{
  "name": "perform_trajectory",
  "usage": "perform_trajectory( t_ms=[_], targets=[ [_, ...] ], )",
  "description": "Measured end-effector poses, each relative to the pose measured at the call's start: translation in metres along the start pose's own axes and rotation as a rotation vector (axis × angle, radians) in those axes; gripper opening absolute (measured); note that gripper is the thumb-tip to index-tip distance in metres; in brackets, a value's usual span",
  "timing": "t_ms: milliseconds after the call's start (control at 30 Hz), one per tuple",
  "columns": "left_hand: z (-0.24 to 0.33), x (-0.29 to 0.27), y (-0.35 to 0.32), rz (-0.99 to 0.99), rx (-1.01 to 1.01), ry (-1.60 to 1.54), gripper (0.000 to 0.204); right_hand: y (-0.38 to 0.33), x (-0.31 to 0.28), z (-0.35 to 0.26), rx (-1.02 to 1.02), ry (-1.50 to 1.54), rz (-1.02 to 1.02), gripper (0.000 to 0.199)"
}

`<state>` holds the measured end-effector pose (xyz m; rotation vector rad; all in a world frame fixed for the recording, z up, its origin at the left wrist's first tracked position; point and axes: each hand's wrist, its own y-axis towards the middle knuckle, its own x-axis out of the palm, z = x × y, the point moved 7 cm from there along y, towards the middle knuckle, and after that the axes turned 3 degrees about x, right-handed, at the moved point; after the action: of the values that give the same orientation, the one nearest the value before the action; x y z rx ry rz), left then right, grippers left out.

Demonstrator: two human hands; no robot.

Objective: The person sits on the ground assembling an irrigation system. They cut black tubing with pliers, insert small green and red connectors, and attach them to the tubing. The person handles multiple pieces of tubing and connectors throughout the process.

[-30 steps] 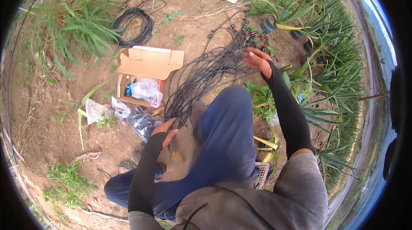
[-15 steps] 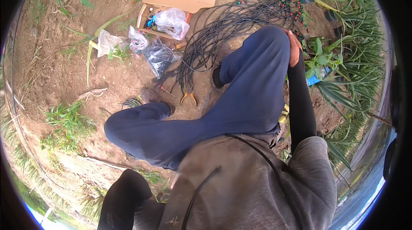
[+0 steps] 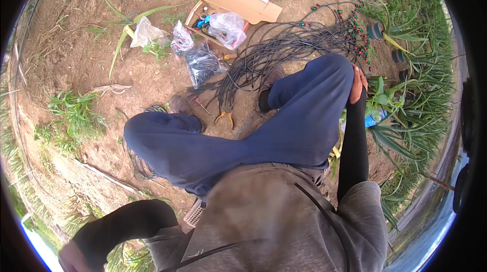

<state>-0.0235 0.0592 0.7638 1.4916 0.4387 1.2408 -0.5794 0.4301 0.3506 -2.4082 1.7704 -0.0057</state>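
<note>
Swung out since the earlier frame, your left hand [image 3: 75,258] is at lower left, its grip too blurred to tell. Your right hand [image 3: 358,84] lies flat on your knee [image 3: 336,71], clamped on nothing, probably for support. Black tubes [image 3: 284,44] lie upper centre, orange pliers [image 3: 221,115] mid-frame, apparently for easy reach.

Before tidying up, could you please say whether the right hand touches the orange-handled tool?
Apart: the head view shows soil and the right leg between the right hand and the tool.
</note>
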Motion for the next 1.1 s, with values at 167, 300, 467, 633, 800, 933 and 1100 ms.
perform_trajectory(
  t_ms=[167, 300, 467, 633, 800, 933, 1100],
  targets=[
    [0.030, -0.085, -0.067, 0.513, 0.042, 0.964, 0.008, -0.035, 0.030, -0.057, -0.257, -0.409, 0.173, 0.027],
    [-0.096, -0.139, -0.148, 0.828, -0.489, 1.098, 0.011, -0.126, 0.167, -0.133, -0.490, -0.368, -0.541, 0.033],
    [-0.164, -0.161, -0.177, 0.953, -0.474, 0.806, 0.015, -0.249, 0.289, -0.110, -0.023, 0.088, -1.421, 0.049],
    [-0.112, -0.200, -0.187, 0.994, -0.295, 0.905, 0.014, -0.280, 0.299, -0.085, 0.615, 0.397, -1.373, 0.039],
    [-0.061, -0.240, -0.217, 1.100, -0.403, 0.994, 0.018, -0.270, 0.284, -0.085, 0.905, 0.699, -1.120, 0.046],
    [-0.060, -0.261, -0.244, 1.170, -0.554, 0.942, 0.015, -0.271, 0.278, -0.077, 0.919, 0.762, -1.147, 0.062],
    [-0.059, -0.279, -0.261, 1.211, -0.618, 0.847, 0.014, -0.273, 0.282, -0.101, 0.876, 0.781, -1.266, 0.080]
  ],
)
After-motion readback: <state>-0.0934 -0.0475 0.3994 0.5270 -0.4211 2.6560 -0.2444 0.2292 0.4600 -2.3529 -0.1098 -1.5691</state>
